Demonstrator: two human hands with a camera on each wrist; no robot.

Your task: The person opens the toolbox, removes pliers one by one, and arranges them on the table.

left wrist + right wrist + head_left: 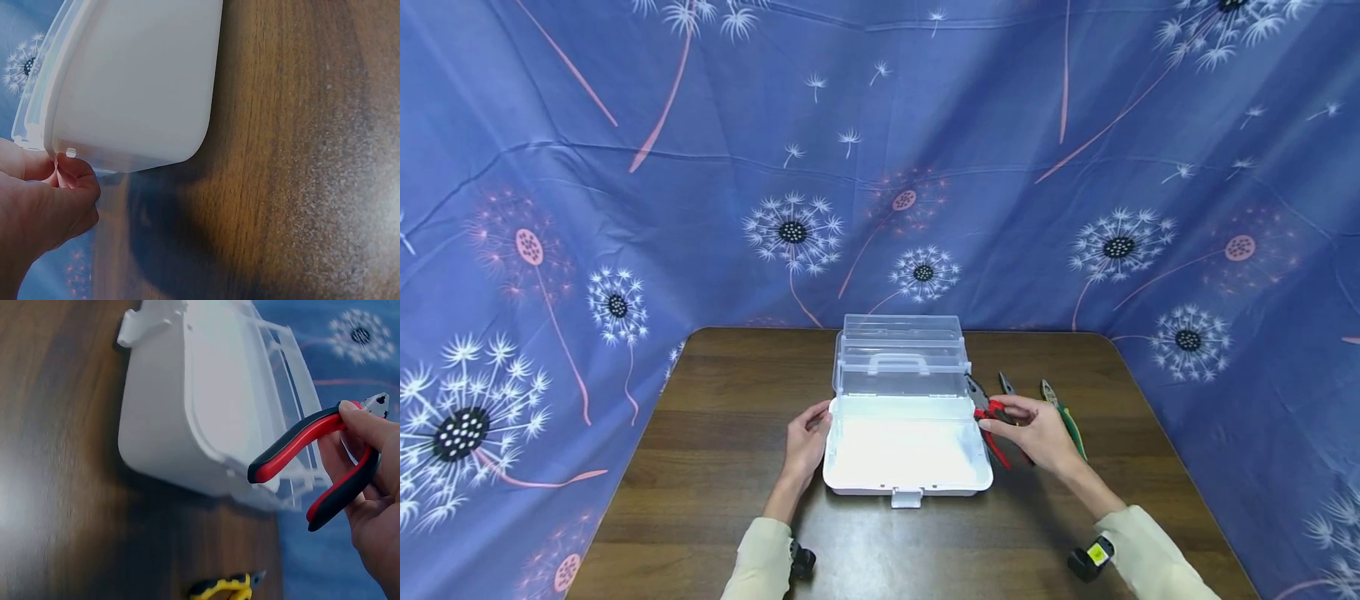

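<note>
A white plastic toolbox (910, 454) stands on the table, its clear lid (898, 354) swung back. At the box's left rear corner my left hand (805, 442) pinches the rim, with thumb and fingertips at the edge in the left wrist view (56, 200). My right hand (1037, 429) holds pliers with red and black handles (294, 440) above the table, beside the box's right edge. Their handles are spread apart, and their metal head points towards the back. The right wrist view shows the thumb pressed on one handle.
Yellow-and-black pliers (228, 587) lie on the table right of the box, partly covered by my right hand in the head view. Further right lie green-handled pliers (1071, 429). A blue dandelion-print cloth (700, 208) hangs behind the wooden table (715, 400) and at its sides.
</note>
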